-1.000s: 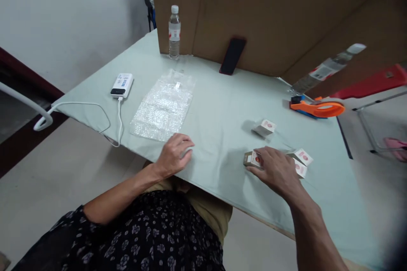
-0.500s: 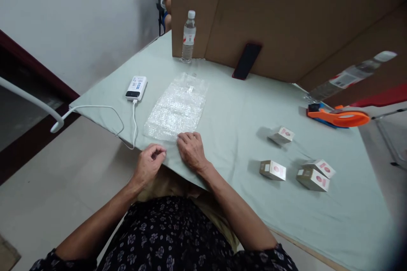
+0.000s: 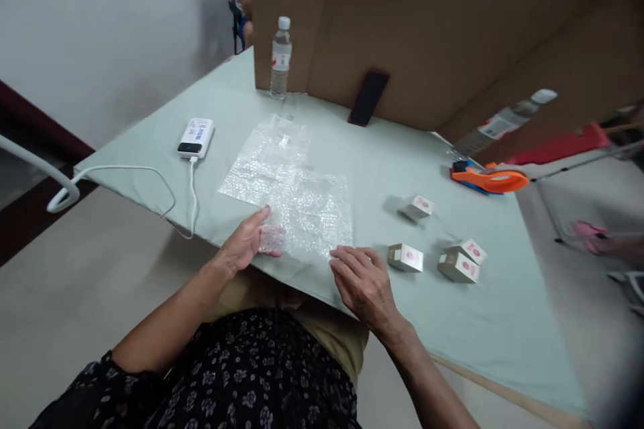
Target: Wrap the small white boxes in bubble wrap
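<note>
At the near edge of the cloth-covered table [image 3: 503, 342], the left hand [image 3: 245, 242] holds a clear bubble-wrap sheet [image 3: 316, 214], thumb above, fingers showing through from below. The right hand [image 3: 363, 283] curls narrowly at its near right corner; whether it pinches the plastic, I cannot tell. Between both hands, the sheet reaches away from the person, nearly square, without a clear long axis. Behind it, leftward, lies another wrap [image 3: 259, 155]; four small printed cartons [image 3: 405, 258] sit rightward, nearer the right hand
</note>
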The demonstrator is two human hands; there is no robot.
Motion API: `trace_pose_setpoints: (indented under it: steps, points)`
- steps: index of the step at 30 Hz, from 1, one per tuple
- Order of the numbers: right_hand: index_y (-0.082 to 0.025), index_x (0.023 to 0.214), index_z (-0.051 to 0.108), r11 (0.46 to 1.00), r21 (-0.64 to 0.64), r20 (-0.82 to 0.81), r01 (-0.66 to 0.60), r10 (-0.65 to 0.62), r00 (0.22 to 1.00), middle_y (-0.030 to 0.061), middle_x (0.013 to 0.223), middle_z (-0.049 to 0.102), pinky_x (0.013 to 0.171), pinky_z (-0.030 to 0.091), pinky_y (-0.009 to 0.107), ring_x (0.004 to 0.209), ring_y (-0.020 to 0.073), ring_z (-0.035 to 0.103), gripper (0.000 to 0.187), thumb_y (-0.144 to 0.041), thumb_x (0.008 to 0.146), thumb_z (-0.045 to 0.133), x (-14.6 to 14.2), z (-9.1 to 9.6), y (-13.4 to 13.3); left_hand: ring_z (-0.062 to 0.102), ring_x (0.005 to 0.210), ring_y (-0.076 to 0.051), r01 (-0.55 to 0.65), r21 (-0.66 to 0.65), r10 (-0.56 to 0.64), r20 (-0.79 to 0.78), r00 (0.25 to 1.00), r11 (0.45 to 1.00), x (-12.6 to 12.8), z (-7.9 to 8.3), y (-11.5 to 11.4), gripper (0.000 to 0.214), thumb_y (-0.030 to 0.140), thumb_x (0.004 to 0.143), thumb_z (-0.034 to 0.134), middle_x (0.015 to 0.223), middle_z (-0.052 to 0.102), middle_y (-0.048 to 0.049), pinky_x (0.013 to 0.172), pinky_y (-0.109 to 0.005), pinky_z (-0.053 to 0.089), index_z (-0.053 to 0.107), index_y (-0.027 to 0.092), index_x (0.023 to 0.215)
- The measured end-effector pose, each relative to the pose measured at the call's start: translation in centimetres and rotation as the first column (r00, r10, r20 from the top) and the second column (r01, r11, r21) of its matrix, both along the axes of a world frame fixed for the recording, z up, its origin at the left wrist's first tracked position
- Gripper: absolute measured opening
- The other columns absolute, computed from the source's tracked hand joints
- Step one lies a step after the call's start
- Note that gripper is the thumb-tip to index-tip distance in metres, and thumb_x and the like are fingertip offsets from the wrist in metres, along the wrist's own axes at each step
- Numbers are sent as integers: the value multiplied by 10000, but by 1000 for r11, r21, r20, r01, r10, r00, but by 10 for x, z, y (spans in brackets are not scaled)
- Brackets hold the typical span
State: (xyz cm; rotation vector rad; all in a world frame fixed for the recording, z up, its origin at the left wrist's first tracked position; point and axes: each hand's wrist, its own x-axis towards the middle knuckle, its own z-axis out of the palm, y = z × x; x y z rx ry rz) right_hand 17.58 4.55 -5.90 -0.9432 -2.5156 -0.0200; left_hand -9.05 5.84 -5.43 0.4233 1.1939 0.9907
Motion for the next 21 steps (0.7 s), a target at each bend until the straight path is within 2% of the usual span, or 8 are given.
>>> trace_pose_setpoints:
  steps: [3, 6, 8, 10, 13, 15, 17, 21]
  points:
    - [-247, 994, 666, 997, -28, 13, 68, -68, 998, 51, 1065, 756, 907, 437, 433, 1021, 226, 681, 212, -106, 918, 527, 19, -13, -28, 685, 787, -217, 165, 35, -152, -244, 958, 986, 32, -13, 4, 678, 370, 819, 677, 992, 686, -125, 557, -275, 522, 425, 133, 1402]
    - [-252, 1052, 666, 985, -101, -32, 141, -145, 989, 66, 1112, 740, 915, 446, 451, 1041, 247, 670, 150, -230, 925, 589, 36, -20, -43, 624, 615, -143, 281, 73, -204, -518, 831, 957, 52, -26, 8, 678, 206, 782, 647, 744, 653, -18, 511, -211, 443, 429, 122, 1418]
    - [-265, 1127, 657, 958, -130, -83, 256, -268, 960, 85, 1171, 718, 933, 447, 475, 1089, 276, 647, 221, -321, 918, 609, 55, -21, -41, 571, 535, -116, 338, 81, -227, -593, 773, 938, 59, -32, 11, 674, 173, 771, 605, 686, 639, 8, 482, -199, 416, 432, 116, 1421]
    - [-259, 1215, 628, 888, -137, -103, 438, -453, 886, 115, 1249, 680, 952, 443, 502, 1152, 311, 611, 314, -348, 917, 586, 78, -21, -30, 535, 490, -100, 372, 89, -245, -609, 754, 924, 64, -36, 15, 692, 167, 765, 581, 718, 669, -2, 457, -196, 406, 413, 119, 1434]
    - [-192, 1346, 542, 732, -184, -13, 656, -669, 743, 179, 1403, 565, 949, 440, 543, 1239, 379, 540, 516, -379, 868, 593, 113, -26, -1, 516, 463, -95, 394, 68, -270, -622, 735, 917, 69, -35, 21, 728, 152, 757, 562, 751, 689, -17, 435, -198, 400, 372, 112, 1458]
    - [-152, 1315, 560, 695, -266, 57, 668, -681, 730, 202, 1328, 610, 931, 452, 543, 1184, 388, 571, 539, -398, 837, 607, 129, -30, 17, 514, 449, -102, 423, 30, -304, -648, 698, 906, 70, -31, 25, 724, 139, 758, 553, 729, 679, -11, 428, -209, 397, 371, 104, 1458]
    - [-150, 1230, 610, 698, -342, 67, 629, -650, 757, 189, 1189, 681, 916, 464, 529, 1086, 370, 622, 486, -431, 834, 607, 135, -31, 27, 509, 434, -110, 462, 3, -332, -691, 642, 887, 68, -28, 29, 701, 143, 764, 560, 694, 655, 5, 428, -225, 394, 398, 103, 1444]
    - [-167, 1191, 625, 708, -332, -97, 624, -683, 724, 175, 1166, 698, 930, 457, 514, 1058, 353, 636, 493, -521, 849, 601, 117, -21, 25, 528, 450, -124, 506, 30, -287, -793, 537, 862, 57, -28, 31, 680, 205, 776, 620, 605, 558, 55, 469, -242, 403, 443, 117, 1426]
